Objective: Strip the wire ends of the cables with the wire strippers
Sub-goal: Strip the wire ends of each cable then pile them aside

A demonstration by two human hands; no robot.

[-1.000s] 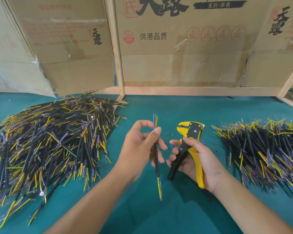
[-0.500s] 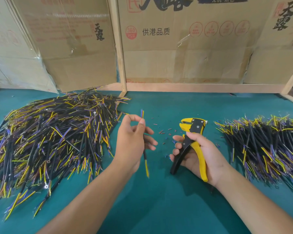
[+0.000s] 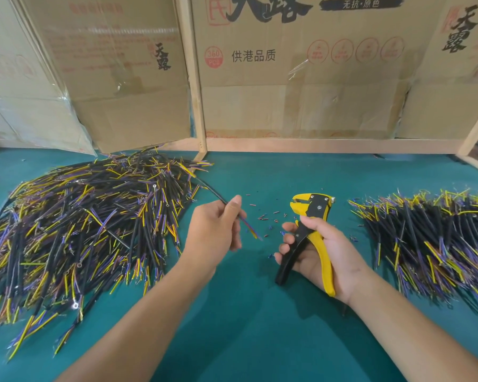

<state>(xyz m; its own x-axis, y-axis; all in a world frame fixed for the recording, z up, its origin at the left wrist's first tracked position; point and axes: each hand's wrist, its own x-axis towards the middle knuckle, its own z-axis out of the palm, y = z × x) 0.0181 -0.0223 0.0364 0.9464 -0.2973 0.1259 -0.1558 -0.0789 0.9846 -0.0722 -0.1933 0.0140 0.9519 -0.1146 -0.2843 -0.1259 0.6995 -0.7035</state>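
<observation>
Evidently the left hand [image 3: 214,230] pinches one black cable [image 3: 213,192] between thumb and fingers, its coloured wire ends [image 3: 253,231] angled toward the wire strippers [image 3: 311,235], which the right hand [image 3: 319,256] grips by the handles with the head up, ready, I'd judge, to take those ends. Heaps of cables lie on the green table [image 3: 246,312], a big pile [image 3: 80,224] left and another pile [image 3: 436,238] right, with what look like insulation scraps [image 3: 268,216] between; nothing blocks the path.
</observation>
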